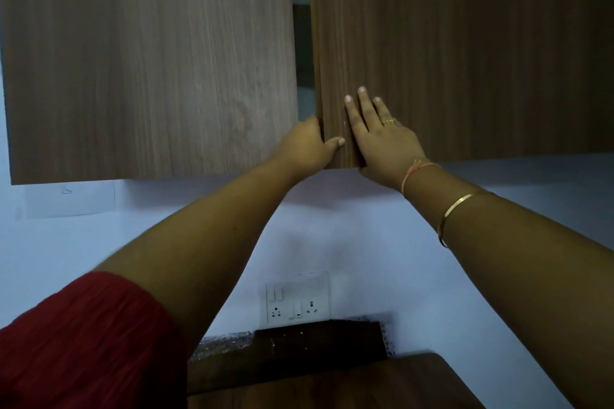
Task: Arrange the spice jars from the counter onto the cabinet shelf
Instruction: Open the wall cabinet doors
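Note:
A wall cabinet fills the top of the view with two wood-grain doors. The left door [149, 60] looks shut. The right door [465, 43] stands slightly ajar, leaving a narrow dark gap [304, 53] with a shelf edge faintly visible inside. My left hand [307, 146] grips the inner edge of the right door near its bottom corner, fingers behind the edge, thumb on the front. My right hand [378, 136] lies flat on the front of the same door, fingers straight. No spice jars are in view.
Below the cabinet is a pale wall with a white switch and socket plate [297, 300]. A dark countertop [299, 352] and a wooden surface [332, 388] lie at the bottom. My red sleeve [83, 342] covers the lower left.

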A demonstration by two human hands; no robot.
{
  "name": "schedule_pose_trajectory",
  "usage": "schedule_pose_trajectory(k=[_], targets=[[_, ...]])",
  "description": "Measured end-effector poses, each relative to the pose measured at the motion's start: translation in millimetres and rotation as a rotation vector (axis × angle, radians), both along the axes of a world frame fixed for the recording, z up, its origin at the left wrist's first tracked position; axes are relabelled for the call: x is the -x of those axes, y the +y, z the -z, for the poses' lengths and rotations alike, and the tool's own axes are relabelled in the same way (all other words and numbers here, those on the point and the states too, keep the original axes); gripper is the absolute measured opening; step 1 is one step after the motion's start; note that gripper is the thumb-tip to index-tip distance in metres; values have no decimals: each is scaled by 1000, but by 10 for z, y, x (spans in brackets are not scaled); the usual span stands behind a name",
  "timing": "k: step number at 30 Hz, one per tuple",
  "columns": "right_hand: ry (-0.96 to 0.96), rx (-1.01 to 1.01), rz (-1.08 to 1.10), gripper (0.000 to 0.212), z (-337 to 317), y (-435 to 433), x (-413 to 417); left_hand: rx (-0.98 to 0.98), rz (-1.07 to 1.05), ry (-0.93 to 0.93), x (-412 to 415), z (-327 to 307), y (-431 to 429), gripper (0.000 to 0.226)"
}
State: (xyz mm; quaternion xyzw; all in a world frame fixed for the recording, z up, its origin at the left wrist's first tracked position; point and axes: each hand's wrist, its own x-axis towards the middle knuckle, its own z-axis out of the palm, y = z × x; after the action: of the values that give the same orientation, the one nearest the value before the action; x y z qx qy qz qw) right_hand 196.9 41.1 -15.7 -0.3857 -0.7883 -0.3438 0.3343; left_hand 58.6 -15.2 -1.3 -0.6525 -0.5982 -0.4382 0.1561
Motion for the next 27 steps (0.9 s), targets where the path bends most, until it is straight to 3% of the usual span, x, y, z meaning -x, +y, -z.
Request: schedule_pose_trajectory(k=[8, 13, 16, 18, 19, 23, 27], targets=[[155, 158, 0, 92, -3, -476, -415, -47, -50, -26, -602, 71, -401, 49], [234, 375, 88, 104, -159, -731, -832, -81, 7, 6, -1048, 138, -734, 50], [426, 430, 28, 71, -313, -903, -1109, -91, 19, 46, -1328, 165, -911, 46], [662, 459, -143, 41, -374, -1043, -1261, -109, 43, 66, -1532, 215, -1003, 43], [784, 498, -228, 35, -393, -1107, -1303, -121, 57, 77, -1625, 246, -1038, 41], [1042, 535, -373, 59, -448, -1350, -1526, -185, 87, 139, -2018, 349, -1149, 33], [994, 480, -375, 64, -409, -1461, -1775, -209, 122, 149, -2359, 362, -1178, 37]])
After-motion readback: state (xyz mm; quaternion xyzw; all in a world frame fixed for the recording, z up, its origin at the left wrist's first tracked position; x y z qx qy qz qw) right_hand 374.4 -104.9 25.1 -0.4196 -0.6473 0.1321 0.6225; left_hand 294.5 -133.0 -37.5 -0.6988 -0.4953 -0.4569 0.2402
